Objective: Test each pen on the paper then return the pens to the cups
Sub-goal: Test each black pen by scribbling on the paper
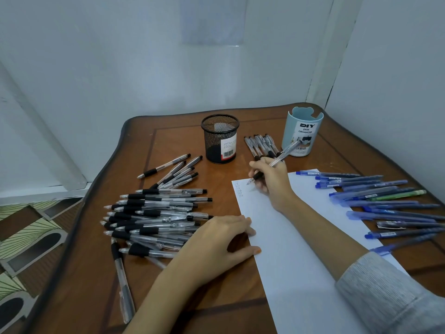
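Observation:
My right hand [272, 177] grips a clear pen with a black grip [283, 155], its tip on the top left corner of the white paper [301, 249] beside small scribbles. My left hand [221, 239] rests on the table, fingertips touching the paper's left edge. A large pile of black-grip pens [156, 218] lies to its left. A black mesh cup [220, 138] and a light blue desk organizer cup [302, 131] stand at the back. Several black-grip pens [261, 145] lie in a row between the cups.
Several blue pens and one green pen [385, 203] lie on the right, partly on the paper. The brown wooden table [192, 304] stands in a corner of white walls, with its left edge above a patterned floor [29, 237].

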The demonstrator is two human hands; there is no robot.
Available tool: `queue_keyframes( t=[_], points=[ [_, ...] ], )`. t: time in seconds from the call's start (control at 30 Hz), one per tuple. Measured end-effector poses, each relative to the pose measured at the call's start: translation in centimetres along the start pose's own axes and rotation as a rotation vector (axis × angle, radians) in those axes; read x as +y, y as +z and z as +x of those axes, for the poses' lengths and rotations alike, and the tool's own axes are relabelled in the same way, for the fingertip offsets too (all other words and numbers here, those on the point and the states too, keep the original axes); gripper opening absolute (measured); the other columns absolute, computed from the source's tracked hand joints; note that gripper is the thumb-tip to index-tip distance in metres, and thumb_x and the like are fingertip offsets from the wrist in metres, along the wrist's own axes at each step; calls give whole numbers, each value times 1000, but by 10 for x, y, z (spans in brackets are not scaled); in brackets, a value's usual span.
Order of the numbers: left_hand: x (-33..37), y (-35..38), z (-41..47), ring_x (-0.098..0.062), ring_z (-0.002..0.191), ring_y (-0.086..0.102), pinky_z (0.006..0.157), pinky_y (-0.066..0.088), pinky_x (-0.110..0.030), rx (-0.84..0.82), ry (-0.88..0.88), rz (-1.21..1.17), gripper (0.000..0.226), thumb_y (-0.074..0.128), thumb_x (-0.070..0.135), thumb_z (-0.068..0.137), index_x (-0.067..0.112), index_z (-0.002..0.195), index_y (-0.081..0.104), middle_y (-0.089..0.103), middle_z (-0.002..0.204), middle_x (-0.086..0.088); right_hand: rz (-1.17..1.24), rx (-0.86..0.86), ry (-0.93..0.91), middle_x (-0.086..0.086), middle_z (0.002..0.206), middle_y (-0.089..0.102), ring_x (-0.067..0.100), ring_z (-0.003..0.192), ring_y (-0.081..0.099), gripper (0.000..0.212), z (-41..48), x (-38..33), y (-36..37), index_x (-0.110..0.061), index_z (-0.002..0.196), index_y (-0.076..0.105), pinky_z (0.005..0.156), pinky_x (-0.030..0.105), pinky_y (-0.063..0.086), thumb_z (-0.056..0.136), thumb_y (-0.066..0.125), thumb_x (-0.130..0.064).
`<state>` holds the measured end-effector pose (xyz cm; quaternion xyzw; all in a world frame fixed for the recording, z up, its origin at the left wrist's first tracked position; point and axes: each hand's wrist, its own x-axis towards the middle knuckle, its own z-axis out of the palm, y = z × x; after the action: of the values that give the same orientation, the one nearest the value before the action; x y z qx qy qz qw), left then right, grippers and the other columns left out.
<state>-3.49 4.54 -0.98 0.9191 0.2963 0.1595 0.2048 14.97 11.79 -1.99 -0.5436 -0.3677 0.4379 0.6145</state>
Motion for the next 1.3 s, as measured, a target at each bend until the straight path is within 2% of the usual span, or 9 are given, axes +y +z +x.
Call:
queue_keyframes(
  t=[0.17,0.3,0.57,0.7,0.83,1.07,1.13,1.2,1.3],
  points=[
    [1,-1,0,-1,120,46,88,21,6,-10,-8,-2,42,56,48,88,22,122,61,58,129,10,4,-58,47,-3,46,42,7,34,33,33,3,-1,-3,-18,108,48,33,19,27,99,38,-48],
    [-1,0,-1,6,130,30,91,14,9,-9,3,1,44,55,50,88,26,125,58,51,137,14,-41,-93,-5,0,49,49,7,37,39,32,3,-3,-6,-12,108,60,35,18,32,102,38,-34],
    [-2,1,-1,6,129,34,93,14,7,-14,5,5,43,55,50,88,27,125,58,48,139,14,-46,-115,-24,-1,47,48,6,41,40,32,3,-2,-8,-10,114,67,41,18,36,100,46,-30],
    [-2,1,-1,6,130,33,94,13,7,-12,9,5,43,55,50,88,27,125,58,48,139,14,42,-190,53,-4,43,36,7,33,30,36,3,-2,-8,-8,126,56,33,18,27,105,32,-25],
    [-1,0,-1,6,128,36,92,14,8,-13,14,6,43,56,50,88,26,124,59,50,138,14,-21,-237,57,-4,44,30,8,32,25,38,2,-5,-9,-15,119,61,33,18,20,104,33,-36],
    [-1,0,0,5,128,35,92,14,8,-15,12,11,43,56,50,88,26,124,59,50,138,14,-47,-116,54,0,45,31,9,32,26,37,3,-7,-10,-7,115,63,34,17,20,103,31,-20],
    [-1,0,0,6,128,35,93,13,8,-19,11,12,43,55,50,88,27,125,59,49,138,15,-28,-26,64,1,49,34,7,37,30,37,9,-15,-13,-2,117,62,37,19,24,98,32,-11],
    [-1,0,-1,7,129,34,93,12,8,-16,14,10,43,55,50,89,28,125,58,48,139,16,-247,65,-19,5,59,51,7,51,42,32,16,-22,-19,-2,114,64,51,19,35,98,38,-11],
    [-2,0,-1,8,129,30,92,12,8,-11,17,12,42,54,50,89,29,125,58,48,139,16,-643,154,-176,7,104,69,10,84,56,27,28,-29,-32,-3,117,66,75,23,44,95,56,-16]
  ],
)
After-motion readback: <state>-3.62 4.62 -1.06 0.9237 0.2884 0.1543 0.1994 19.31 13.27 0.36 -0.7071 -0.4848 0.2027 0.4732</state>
